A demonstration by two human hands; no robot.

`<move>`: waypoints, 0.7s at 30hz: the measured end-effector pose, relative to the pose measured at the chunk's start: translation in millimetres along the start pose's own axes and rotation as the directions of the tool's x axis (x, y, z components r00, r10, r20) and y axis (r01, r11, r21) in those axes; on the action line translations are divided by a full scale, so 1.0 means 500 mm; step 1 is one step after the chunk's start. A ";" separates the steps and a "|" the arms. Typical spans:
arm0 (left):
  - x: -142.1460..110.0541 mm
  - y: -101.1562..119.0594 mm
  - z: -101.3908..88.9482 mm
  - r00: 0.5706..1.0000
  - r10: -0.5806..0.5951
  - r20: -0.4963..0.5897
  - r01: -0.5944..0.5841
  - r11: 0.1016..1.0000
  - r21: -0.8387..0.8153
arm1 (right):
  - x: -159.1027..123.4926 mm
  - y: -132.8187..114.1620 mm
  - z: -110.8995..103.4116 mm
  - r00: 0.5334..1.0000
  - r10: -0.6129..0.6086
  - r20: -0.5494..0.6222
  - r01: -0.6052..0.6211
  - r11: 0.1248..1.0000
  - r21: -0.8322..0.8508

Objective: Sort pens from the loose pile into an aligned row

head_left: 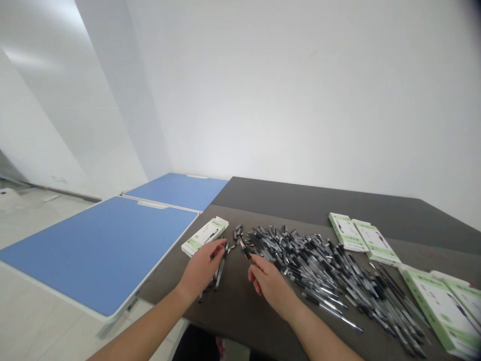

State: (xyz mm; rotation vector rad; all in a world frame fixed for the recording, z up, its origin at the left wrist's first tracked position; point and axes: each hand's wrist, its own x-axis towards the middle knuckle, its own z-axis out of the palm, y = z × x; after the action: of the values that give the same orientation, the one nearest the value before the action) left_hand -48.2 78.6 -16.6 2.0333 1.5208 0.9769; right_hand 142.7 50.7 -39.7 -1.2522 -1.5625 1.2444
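Note:
A large loose heap of black-and-clear ballpoint pens (319, 271) lies on the dark tabletop (330, 208). My right hand (268, 286) is at the heap's left edge, its fingertips pinching a black pen (245, 249). My left hand (203, 268) curls around a few black pens (220, 268), whose lower ends stick out below it. Close to that hand lies a white-and-green pen box (205, 236). Further right stand a pair of similar boxes (363, 238), and another pair (443, 311) sits at the lower right.
Two blue folding tables with white rims (97, 250) stand left of the dark table, their corners close to it. Behind are white walls (285, 100). A pale floor (33, 215) shows at the far left.

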 end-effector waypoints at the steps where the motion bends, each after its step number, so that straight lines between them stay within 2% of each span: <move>1: -0.015 -0.015 0.000 0.993 0.101 0.056 -0.105 0.991 0.088 | 0.000 0.005 0.005 0.999 0.039 0.024 -0.039 0.999 0.004; 3: -0.045 -0.039 0.003 0.951 0.252 0.178 -0.286 0.936 0.205 | 0.000 0.014 0.015 0.995 0.087 0.045 -0.085 0.995 -0.056; 6: -0.078 -0.062 0.012 0.928 0.301 0.217 -0.361 0.867 0.342 | -0.005 0.017 0.026 0.996 0.085 0.013 -0.077 0.950 -0.302; 9: -0.090 -0.079 0.021 0.947 0.283 0.154 -0.322 0.851 0.416 | -0.012 0.003 0.034 0.996 0.063 -0.059 -0.085 0.821 -0.565; 12: -0.091 -0.090 0.029 0.961 0.258 0.096 -0.273 0.858 0.435 | -0.014 -0.016 0.046 0.995 0.018 -0.096 -0.082 0.684 -0.725; 18: -0.092 -0.091 0.034 0.973 0.230 0.021 -0.219 0.891 0.399 | -0.002 -0.030 0.097 0.998 0.021 -0.067 -0.069 0.515 -0.855; 21: -0.094 -0.087 0.033 0.975 0.222 0.015 -0.211 0.903 0.375 | 0.016 -0.037 0.122 0.998 0.021 -0.062 -0.065 0.466 -0.883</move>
State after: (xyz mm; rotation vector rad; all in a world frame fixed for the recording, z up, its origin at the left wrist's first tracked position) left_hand -71.8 48.9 -71.0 2.5113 1.6210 0.8449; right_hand 78.9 44.1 -36.1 -1.9299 -2.2675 0.3013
